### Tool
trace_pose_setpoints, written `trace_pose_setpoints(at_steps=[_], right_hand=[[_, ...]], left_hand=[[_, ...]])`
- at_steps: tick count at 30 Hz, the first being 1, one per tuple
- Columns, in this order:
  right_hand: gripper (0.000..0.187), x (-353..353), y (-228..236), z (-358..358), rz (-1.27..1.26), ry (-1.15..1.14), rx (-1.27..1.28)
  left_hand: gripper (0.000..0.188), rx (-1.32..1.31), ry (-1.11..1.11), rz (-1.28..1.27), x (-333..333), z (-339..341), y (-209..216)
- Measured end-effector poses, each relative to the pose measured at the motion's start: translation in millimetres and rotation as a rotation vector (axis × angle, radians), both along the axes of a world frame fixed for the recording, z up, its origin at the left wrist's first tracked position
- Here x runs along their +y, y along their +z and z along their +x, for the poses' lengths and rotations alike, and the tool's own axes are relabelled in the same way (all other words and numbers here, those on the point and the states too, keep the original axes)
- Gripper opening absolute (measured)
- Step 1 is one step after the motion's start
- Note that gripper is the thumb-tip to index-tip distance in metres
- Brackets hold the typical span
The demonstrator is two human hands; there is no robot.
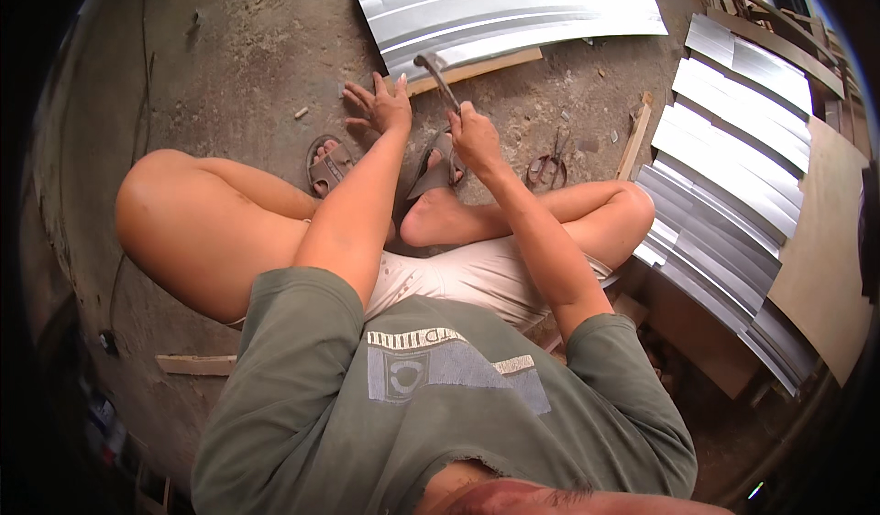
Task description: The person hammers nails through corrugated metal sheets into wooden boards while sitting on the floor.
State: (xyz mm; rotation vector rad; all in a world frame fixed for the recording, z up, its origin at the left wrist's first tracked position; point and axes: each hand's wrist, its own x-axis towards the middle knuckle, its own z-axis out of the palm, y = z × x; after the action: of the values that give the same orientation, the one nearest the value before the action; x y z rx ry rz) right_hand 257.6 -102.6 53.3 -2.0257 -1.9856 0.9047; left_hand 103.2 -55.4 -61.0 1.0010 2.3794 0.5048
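Observation:
My right hand (475,137) is wrapped round the handle of a hammer (443,82), whose head is raised over the near edge of a shiny ribbed metal sheet (504,13). Beneath that edge runs a pale wooden strip (486,68). By the sheet's near left corner is my left hand (380,110), its fingers spread and its thumb close to the strip's end. Whether the thumb touches the strip or the sheet I cannot tell. No held thing shows in that hand.
Scissors (546,170) lie on the dirty concrete floor (247,66) by my right leg. A short wooden piece (636,137) leans near several overlapping metal sheets (724,167) on the right. Beside them is a plywood board (825,249). My sandalled feet rest between my hands and body.

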Motion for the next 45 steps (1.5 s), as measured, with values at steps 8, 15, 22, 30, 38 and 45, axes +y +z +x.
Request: trace_pose_setpoints(at_steps=[8, 15, 22, 30, 38, 45], right_hand=[[0.032, 0, -26, 12, -0.064, -0.002, -0.089], [0.036, 6, 11, -11, -0.05, 0.019, -0.003], [0.032, 10, 5, -13, -0.046, 0.075, -0.122], [0.032, 8, 2, -8, -0.111, 0.069, -0.125], [0.033, 10, 1, 6, -0.139, -0.003, -0.15], [0.029, 9, -18, 11, -0.057, -0.034, -0.091]], left_hand=[[0.068, 0.029, -0.079, -0.018, 1, 0, 5], [0.062, -0.036, 0.013, -0.028, -2, -7, 1], [0.06, -0.06, 0.011, -0.036, 6, -2, 8], [0.061, -0.068, 0.015, -0.021, 9, -1, 10], [0.066, -0.036, -0.009, -0.038, 1, -2, 0], [0.07, -0.015, 0.043, 0.047, 5, -4, -6]])
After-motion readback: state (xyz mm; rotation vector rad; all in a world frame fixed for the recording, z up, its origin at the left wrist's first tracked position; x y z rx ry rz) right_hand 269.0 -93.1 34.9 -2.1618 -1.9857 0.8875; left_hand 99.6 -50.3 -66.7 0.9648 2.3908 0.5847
